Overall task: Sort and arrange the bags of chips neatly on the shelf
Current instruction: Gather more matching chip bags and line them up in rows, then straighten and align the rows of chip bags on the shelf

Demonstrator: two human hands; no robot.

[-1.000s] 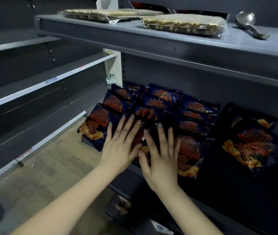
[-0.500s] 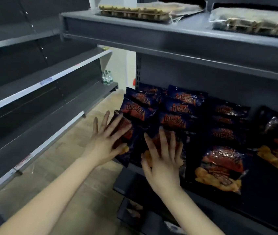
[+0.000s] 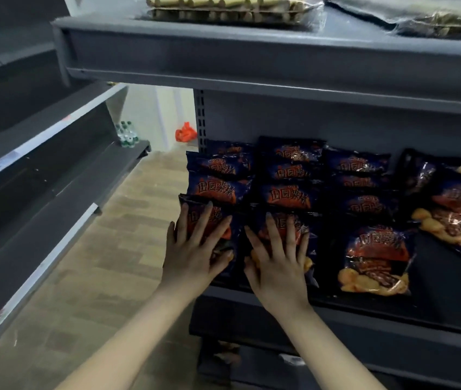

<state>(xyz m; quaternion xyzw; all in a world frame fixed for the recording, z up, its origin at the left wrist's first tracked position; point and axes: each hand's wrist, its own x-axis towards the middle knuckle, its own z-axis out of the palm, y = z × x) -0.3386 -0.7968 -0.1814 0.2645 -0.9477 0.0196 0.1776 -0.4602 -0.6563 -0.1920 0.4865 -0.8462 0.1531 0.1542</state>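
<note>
Both hands lie palm-down on the bags of chips point(image 3: 375, 257) on the shelf point(image 3: 434, 291): the left hand point(image 3: 195, 249) presses the front bag of the left row point(image 3: 223, 209), the right hand point(image 3: 280, 257) the front bag of the middle row point(image 3: 312, 223); fingers point(image 3: 273, 232) straight and spread, gripping nothing; three overlapping rows, four bags each (others lie askew further right); dark blue packs, orange-red print.
</note>
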